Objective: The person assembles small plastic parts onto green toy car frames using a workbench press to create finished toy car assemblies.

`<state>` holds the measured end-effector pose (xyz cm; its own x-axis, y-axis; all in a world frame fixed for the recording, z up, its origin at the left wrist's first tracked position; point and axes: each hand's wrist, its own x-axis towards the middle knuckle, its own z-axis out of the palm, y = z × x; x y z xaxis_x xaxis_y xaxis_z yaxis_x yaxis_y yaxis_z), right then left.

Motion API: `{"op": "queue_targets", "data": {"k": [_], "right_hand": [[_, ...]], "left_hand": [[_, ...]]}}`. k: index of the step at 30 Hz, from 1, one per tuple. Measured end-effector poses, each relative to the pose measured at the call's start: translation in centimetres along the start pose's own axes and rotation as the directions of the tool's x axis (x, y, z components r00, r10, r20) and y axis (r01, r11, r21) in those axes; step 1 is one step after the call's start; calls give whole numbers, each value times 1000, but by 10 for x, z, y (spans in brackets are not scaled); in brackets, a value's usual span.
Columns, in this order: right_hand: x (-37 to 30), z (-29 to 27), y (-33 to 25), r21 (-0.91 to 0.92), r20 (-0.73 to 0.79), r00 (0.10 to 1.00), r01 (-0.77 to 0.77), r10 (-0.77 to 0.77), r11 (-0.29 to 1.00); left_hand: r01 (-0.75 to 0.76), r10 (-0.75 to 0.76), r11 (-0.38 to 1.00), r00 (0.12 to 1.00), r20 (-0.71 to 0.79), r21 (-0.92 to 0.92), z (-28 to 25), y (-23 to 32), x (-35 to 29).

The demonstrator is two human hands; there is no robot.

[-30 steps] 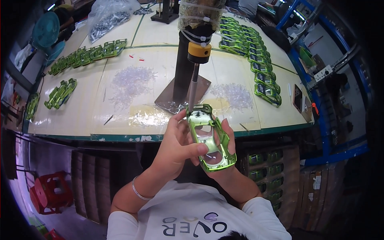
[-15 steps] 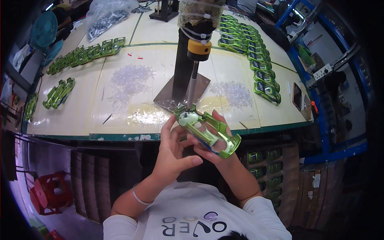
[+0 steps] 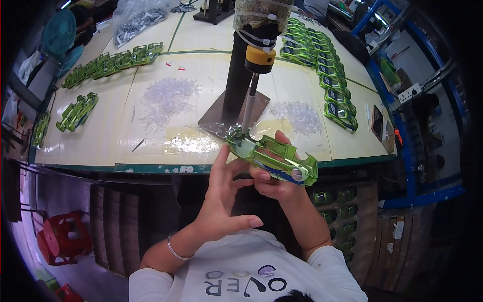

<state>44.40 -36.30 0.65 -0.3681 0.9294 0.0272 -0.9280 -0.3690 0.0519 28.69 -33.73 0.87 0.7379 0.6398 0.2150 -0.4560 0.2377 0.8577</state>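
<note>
My right hand [image 3: 279,189] is closed on a glossy green toy car shell [image 3: 274,160], held tilted just beyond the table's front edge. The shell's open, hollow side shows, with a blue strip low on its flank. Its far-left end meets the tip of a long grey tool shaft [image 3: 248,111] that comes down from a yellow collar [image 3: 259,59]. My left hand [image 3: 219,204] has its fingers spread and thumb stretched out. Its index fingertip is against or very near the shell's left end; actual contact is hard to tell.
A black post on a metal base plate [image 3: 214,117] carries the tool. Piles of clear plastic bits [image 3: 168,100] lie either side. Green shells stand in rows left [image 3: 118,61] and right [image 3: 338,95]. A clear bag [image 3: 138,22] of grey parts lies at the back; a red stool [image 3: 63,236] stands lower left.
The shell has turned flatter, its near end swinging right and up with my right hand. My left fingers and thumb have shifted slightly right. The whole view has shifted a little.
</note>
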Motion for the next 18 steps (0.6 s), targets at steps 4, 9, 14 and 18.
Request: {"op": "queue_targets", "data": {"k": [4,9,14,18], "right_hand": [[3,3,0,19,-2,1000,-17,17,1000],[2,5,1,21,-18,1000,-13,14,1000],[0,3,-1,-5,9,999,-38,38,999],[0,3,-2,-1,14,999,-48,48,999]], "left_hand": [[7,-7,1000,1000,-10,9,0,2,1],[5,-5,1000,1000,0,13,0,5,0],[8,-8,1000,1000,18,15,2,8,-1],[3,-4,1000,999,36,29,2,8,-1]]}}
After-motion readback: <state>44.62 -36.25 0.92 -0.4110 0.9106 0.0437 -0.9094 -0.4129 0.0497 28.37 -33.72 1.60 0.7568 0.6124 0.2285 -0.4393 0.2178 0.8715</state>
